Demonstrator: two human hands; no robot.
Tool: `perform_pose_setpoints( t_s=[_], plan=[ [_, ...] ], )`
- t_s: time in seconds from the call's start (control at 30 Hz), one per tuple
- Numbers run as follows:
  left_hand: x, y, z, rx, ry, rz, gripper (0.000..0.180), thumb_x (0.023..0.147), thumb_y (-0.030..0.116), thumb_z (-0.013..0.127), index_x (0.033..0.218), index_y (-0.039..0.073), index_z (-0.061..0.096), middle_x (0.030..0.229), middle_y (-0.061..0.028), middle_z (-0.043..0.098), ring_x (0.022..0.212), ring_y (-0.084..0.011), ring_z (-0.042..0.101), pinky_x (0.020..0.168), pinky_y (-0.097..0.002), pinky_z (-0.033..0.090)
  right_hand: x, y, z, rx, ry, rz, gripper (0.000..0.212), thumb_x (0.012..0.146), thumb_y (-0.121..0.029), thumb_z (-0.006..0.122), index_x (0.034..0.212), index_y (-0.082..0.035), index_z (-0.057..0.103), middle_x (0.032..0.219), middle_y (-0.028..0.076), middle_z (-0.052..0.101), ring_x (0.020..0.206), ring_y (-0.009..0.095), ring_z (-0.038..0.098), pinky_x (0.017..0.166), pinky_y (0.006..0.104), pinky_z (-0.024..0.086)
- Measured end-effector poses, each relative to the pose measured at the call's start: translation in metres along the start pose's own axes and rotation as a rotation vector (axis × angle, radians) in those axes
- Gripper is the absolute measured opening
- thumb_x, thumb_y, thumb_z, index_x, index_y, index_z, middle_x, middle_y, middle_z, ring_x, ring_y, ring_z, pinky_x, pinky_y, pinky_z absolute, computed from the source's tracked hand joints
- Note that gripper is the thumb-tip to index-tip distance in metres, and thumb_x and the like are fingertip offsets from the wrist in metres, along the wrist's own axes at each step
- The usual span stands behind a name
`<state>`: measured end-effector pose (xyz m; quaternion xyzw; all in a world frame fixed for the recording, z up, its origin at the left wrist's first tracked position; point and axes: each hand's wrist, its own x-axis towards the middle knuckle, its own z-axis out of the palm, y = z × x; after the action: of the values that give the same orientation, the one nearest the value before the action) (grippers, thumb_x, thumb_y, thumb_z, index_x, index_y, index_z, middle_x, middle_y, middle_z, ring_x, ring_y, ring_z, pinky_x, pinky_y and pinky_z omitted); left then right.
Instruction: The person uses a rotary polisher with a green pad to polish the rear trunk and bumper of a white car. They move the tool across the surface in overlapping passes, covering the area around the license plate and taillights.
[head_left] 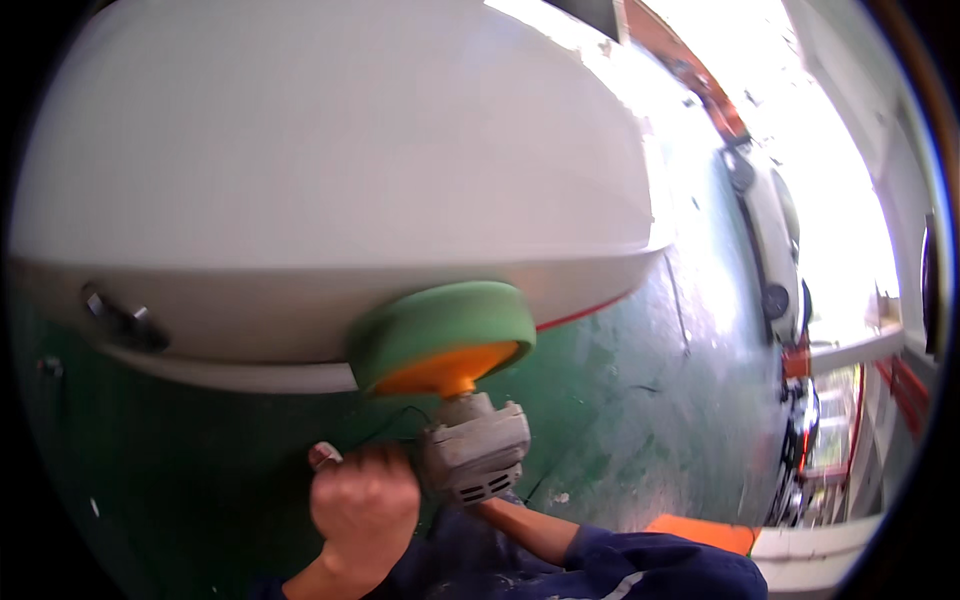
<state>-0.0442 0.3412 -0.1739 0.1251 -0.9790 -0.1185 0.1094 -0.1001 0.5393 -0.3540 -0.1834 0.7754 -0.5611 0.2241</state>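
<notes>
A polisher (478,445) with a grey, dusty body is held up low in the middle of the view. Its thick green foam pad (450,310), on an orange backing plate (445,368), lies against the lower side of a white, glossy vehicle panel (340,140). The pad's edge is blurred. My left hand (365,505) is closed in a fist at the polisher's left side, thumb sticking out; the grip inside is hidden. From the right, my forearm runs behind the body, where my right hand (492,512) holds the polisher, its fingers hidden.
A dark handle-like part (125,318) juts from the panel at left. A thin cable (395,425) shows behind my left hand. Below lies a green, glossy floor (620,420). A white car (770,240) stands at far right, and an orange object (705,532) lies at lower right.
</notes>
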Motion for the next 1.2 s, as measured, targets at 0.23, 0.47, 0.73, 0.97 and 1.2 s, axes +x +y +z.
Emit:
perform_pose_setpoints(
  t_s=[0.23, 0.47, 0.73, 0.97, 1.2],
  plan=[
    [-0.066, -0.088, -0.001, -0.152, 0.069, -0.171, 0.016, 0.067, 0.019, 0.071, 0.076, 0.01, 0.06, 0.064, -0.0076, 0.056, 0.059, -0.0298, 0.061, 0.056, -0.0427, 0.049, -0.004, -0.006, 0.056, 0.186, 0.043, 0.082, 0.059, 0.064, -0.027, 0.092, 0.113, -0.003, 0.068, 0.103, 0.012, 0.071, 0.094, 0.028, 0.069, 0.084, 0.0398, 0.055],
    [-0.112, -0.185, -0.001, -0.289, 0.422, -0.378, 0.026, 0.058, 0.021, 0.083, 0.078, 0.009, 0.071, 0.07, -0.0136, 0.065, 0.067, -0.0382, 0.066, 0.059, -0.044, 0.052, 0.023, -0.06, 0.102, -0.427, -0.091, -0.449, 0.054, 0.057, -0.03, 0.092, 0.097, -0.004, 0.067, 0.087, 0.013, 0.069, 0.079, 0.035, 0.07, 0.072, 0.0429, 0.057],
    [-0.073, -0.194, -0.063, -0.372, 0.386, -0.331, 0.023, 0.06, 0.014, 0.081, 0.077, 0.009, 0.067, 0.071, -0.016, 0.065, 0.07, -0.0418, 0.065, 0.059, -0.0456, 0.052, -0.006, -0.13, 0.097, -0.493, -0.068, -0.325, 0.049, 0.06, -0.023, 0.088, 0.1, -0.004, 0.068, 0.087, 0.013, 0.071, 0.08, 0.033, 0.071, 0.073, 0.0424, 0.058],
    [-0.033, -0.103, -0.068, -0.218, 0.094, -0.184, 0.021, 0.063, 0.018, 0.075, 0.079, 0.01, 0.064, 0.065, -0.0081, 0.063, 0.06, -0.0298, 0.066, 0.055, -0.0424, 0.051, -0.042, -0.122, 0.029, -0.414, -0.029, -0.093, 0.034, 0.072, -0.006, 0.083, 0.105, -0.003, 0.074, 0.096, 0.007, 0.078, 0.088, 0.014, 0.074, 0.076, 0.0317, 0.058],
    [-0.032, -0.098, -0.057, -0.227, 0.116, -0.12, 0.025, 0.059, 0.019, 0.077, 0.076, 0.01, 0.062, 0.065, -0.0088, 0.062, 0.06, -0.0302, 0.065, 0.056, -0.042, 0.051, -0.035, -0.094, 0.029, -0.344, 0.069, -0.077, 0.042, 0.066, -0.019, 0.091, 0.101, -0.003, 0.075, 0.096, 0.012, 0.077, 0.089, 0.025, 0.075, 0.084, 0.0381, 0.057]
  ],
)
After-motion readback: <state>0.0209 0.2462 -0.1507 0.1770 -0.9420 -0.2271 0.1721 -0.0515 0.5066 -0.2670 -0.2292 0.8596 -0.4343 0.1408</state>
